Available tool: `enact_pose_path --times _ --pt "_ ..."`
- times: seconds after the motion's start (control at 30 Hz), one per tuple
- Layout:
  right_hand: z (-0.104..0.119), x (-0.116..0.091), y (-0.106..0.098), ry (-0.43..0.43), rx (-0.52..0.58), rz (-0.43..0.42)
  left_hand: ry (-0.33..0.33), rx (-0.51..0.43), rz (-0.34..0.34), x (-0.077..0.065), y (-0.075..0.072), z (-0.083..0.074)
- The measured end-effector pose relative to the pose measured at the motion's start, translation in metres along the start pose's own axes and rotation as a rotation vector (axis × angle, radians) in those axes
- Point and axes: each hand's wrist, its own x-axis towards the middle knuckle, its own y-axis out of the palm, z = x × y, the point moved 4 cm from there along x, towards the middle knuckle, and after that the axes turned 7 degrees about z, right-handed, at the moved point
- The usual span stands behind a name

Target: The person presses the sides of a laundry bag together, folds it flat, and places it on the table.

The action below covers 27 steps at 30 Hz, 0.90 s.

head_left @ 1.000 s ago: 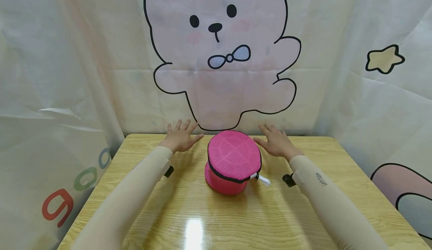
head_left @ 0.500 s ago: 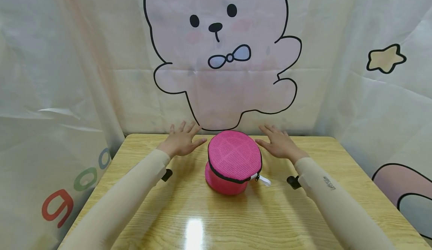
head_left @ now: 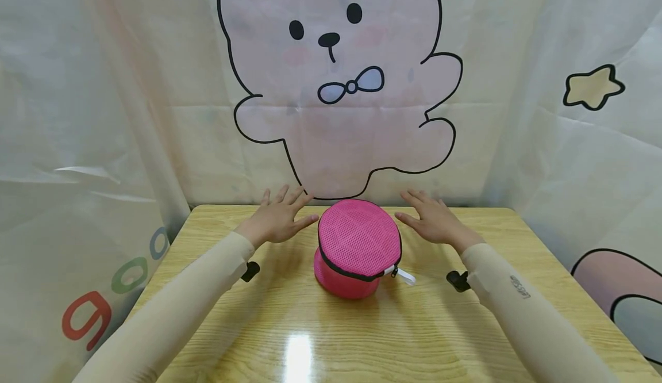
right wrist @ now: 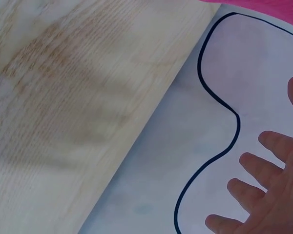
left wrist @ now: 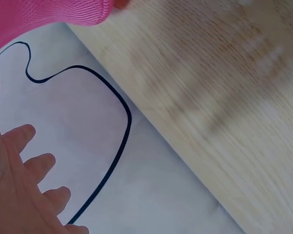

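Note:
A round pink mesh laundry bag (head_left: 359, 239) with black zipper trim stands on the wooden table, its white pull tab (head_left: 405, 276) hanging off the front right. To its left, my left hand (head_left: 276, 221) hovers with fingers spread, the thumb tip close to the bag's side. On the other side my right hand (head_left: 433, 222) is held likewise, fingers straight, apart from the bag. Neither hand holds anything. Both wrist views catch only a corner of pink mesh (left wrist: 53, 12) above the spread fingers.
The wooden table (head_left: 233, 325) reaches back to a fabric backdrop (head_left: 331, 141) printed with a cartoon bear. More printed cloth hangs along the left and right sides. A black wrist device (head_left: 250, 271) sits under the left sleeve, another (head_left: 458, 280) under the right.
Both hands have shifted slightly back toward me, the right one also a little to the right. Both forearms have spread outward. The pink bag has stayed in place.

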Motion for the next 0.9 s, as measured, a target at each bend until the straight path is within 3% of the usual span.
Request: enact_pose_path --times 0.53,0.9 --pt "0.013 -0.013 -0.01 -0.054 -0.01 -0.006 0.075 -0.016 -0.019 -0.021 -0.019 0.0" --pt "0.024 -0.022 -0.018 -0.099 0.017 -0.023 0.133 -0.012 -0.04 -0.031 -0.027 -0.011"
